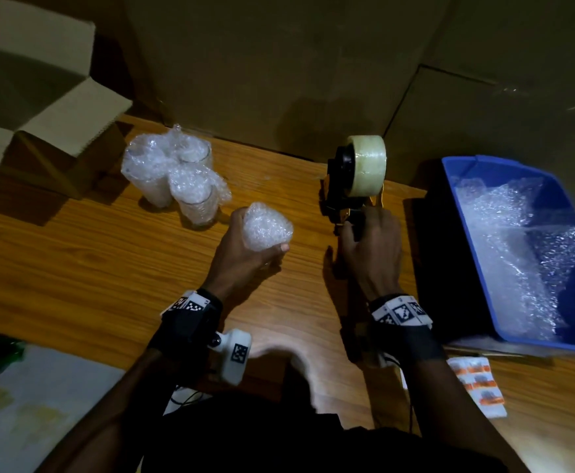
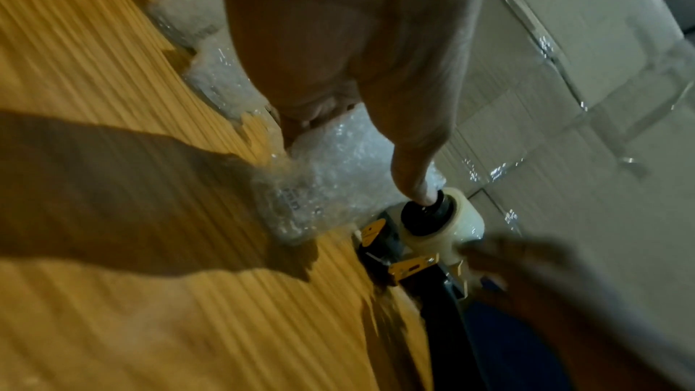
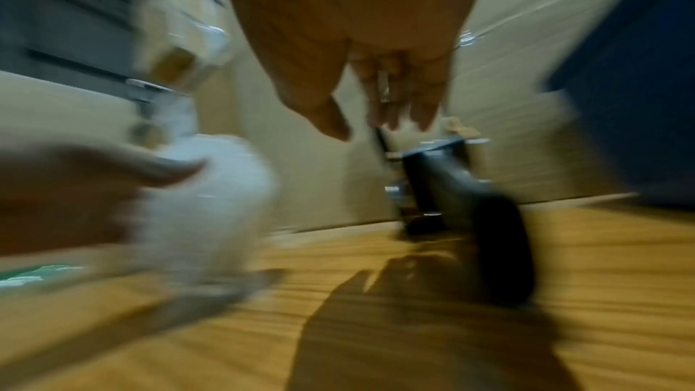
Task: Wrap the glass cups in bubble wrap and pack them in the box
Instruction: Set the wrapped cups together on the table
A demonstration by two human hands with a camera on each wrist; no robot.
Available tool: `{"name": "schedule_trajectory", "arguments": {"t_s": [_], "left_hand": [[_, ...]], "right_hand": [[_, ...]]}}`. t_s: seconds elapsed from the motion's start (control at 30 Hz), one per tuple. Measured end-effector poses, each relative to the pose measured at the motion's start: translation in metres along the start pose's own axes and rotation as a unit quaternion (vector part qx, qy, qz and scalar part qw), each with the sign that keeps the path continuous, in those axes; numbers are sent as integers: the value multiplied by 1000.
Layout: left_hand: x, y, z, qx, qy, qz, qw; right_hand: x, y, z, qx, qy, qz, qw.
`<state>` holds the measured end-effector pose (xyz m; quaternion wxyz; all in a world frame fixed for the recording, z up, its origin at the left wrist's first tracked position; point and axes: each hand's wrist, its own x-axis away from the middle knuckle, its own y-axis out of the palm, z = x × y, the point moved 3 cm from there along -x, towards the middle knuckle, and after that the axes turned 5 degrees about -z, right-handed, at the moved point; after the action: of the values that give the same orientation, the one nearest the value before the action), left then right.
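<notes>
Cardboard first: an open box (image 1: 30, 93) sits at the far left of the wooden counter (image 1: 74, 254). Just right of it stand three wrapped glass cups (image 1: 173, 175), clustered and touching. Nearer, the left hand (image 1: 245, 257) has its grip curled round a fourth bubble-wrapped cup (image 1: 267, 230), held just above the counter. Right of that, the right hand (image 1: 371, 247) hovers over the handle of the tape dispenser (image 1: 354, 186), fingers extended and relaxed, grip released. At the far right a blue bin (image 1: 463, 175) holds loose bubble wrap (image 1: 524, 247).
</notes>
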<state>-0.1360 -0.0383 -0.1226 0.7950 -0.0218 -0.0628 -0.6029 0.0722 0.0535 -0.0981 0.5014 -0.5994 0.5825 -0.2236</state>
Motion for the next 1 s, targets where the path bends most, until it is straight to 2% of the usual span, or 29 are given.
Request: {"name": "schedule_trajectory", "arguments": {"t_s": [0.07,0.13,0.2,0.27,0.33,0.43,0.57,0.7,0.83,1.0], "left_hand": [[1,3,-3,28,-9,-21,999],[0,1,-7,11,-3,-31,999],[-1,-5,-10,-61,18,-36,997],[-3,-15,-15,-169,40,-41,984],[-1,-25,-17,-245,61,-34,967],[-3,-36,-17,-212,76,-43,973],[-8,-37,-5,-232,92,-20,968],[-18,-30,4,-305,125,21,944],[-28,-30,1,-342,120,29,931],[-11,-35,6,-376,140,32,915]], "right_hand": [[4,3,-26,-56,-86,-30,994],[6,10,-46,-144,-126,-97,977],[8,21,-60,-207,-138,-160,955],[9,32,-66,-211,-160,-192,945],[9,40,-68,-209,-171,-199,942],[5,48,-66,-243,-154,-193,938],[-4,55,-69,-272,-138,-179,935],[-18,63,-71,-275,-109,-168,941],[-29,67,-72,-268,-95,-168,944],[-30,60,-73,-236,-123,-180,947]]}}
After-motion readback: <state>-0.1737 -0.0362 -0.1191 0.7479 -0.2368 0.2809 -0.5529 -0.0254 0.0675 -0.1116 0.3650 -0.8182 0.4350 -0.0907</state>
